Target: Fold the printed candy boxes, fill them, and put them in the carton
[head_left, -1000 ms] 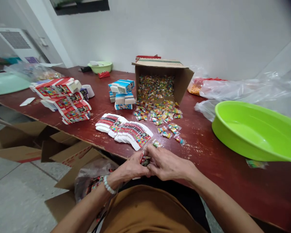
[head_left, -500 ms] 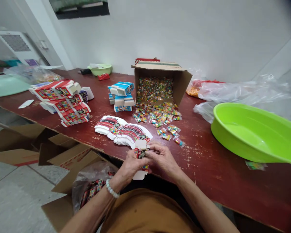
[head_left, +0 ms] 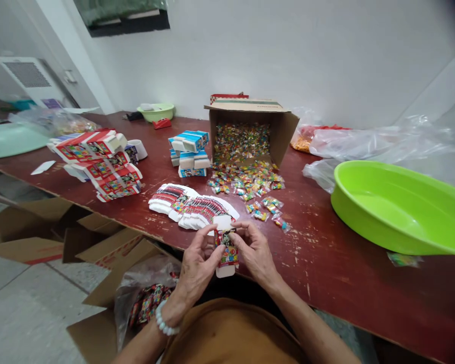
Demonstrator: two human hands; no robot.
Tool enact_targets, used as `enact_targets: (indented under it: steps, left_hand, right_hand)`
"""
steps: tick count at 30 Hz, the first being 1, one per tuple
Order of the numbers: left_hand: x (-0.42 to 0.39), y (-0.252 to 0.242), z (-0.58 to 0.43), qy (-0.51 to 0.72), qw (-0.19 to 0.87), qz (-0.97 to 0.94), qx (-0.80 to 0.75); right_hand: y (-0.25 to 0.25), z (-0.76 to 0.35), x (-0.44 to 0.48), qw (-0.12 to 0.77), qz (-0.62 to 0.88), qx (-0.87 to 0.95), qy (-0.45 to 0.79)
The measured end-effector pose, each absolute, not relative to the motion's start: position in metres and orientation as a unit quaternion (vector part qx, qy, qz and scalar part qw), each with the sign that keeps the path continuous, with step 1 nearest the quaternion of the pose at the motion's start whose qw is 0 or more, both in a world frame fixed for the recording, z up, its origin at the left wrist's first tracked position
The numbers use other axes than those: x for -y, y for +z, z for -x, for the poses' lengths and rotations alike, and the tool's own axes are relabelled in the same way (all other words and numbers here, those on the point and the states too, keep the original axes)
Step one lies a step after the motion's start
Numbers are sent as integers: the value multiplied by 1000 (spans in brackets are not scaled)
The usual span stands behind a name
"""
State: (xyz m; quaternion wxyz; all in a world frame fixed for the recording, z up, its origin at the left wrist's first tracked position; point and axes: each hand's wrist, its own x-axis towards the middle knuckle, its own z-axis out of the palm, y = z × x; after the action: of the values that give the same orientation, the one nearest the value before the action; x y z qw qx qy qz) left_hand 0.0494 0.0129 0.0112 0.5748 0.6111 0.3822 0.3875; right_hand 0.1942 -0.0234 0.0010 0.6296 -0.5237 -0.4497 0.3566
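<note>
Between my two hands, at the table's front edge, is a small red printed carton with white end flaps sticking out at top and bottom. My left hand grips its left side, thumb on the printed front. On the right side, my right hand pinches the upper part, its thumb near the top edge. Just beyond lies a fanned row of flat red-and-white cartons. Past those, small wrapped candies spill from a cardboard box lying on its side.
Stacked red cartons stand at left, blue cartons nearer the middle. A green basin and clear plastic bags occupy the right. Below the table's left edge are open cardboard boxes and a bag of red packets.
My left hand has shifted its grip, uncovering more of the carton's printed front. The carton now faces me more squarely, with both hands still on it.
</note>
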Motion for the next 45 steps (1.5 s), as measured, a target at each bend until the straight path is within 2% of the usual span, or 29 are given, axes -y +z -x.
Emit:
enact_targets:
  steps: [4,10,13,16,19,22,27,32,37,45]
  left_hand:
    - [-18,16,-46,366,614,-600,-359]
    - [-19,14,-44,366,600,-617,-353]
    - [-20,14,-45,393,605,-593,-358]
    - [-18,15,-49,425,678,-497,-337]
    - [-16,16,-53,348,782,-422,-300]
    - [-15,15,-57,265,821,-393,-317]
    - [-19,17,-62,232,801,-400,-381]
    - [-21,16,-65,234,783,-429,-385]
    - [-23,11,-64,220,786,-442,-372]
    - [-22,10,-60,228,748,-486,-390]
  right_hand:
    - [-1,-201,19,605,522,447,402]
    - [-3,-215,12,568,483,406,528]
    - [-1,-218,13,528,487,511,472]
    - [0,-218,15,553,486,556,385]
    - [3,-218,17,580,480,573,325]
    - [8,-220,18,544,476,621,304]
    - [18,-221,15,523,512,582,355]
    - [21,-224,8,492,518,606,351]
    - [20,-226,4,489,528,547,428]
    - [19,-221,2,491,512,567,419]
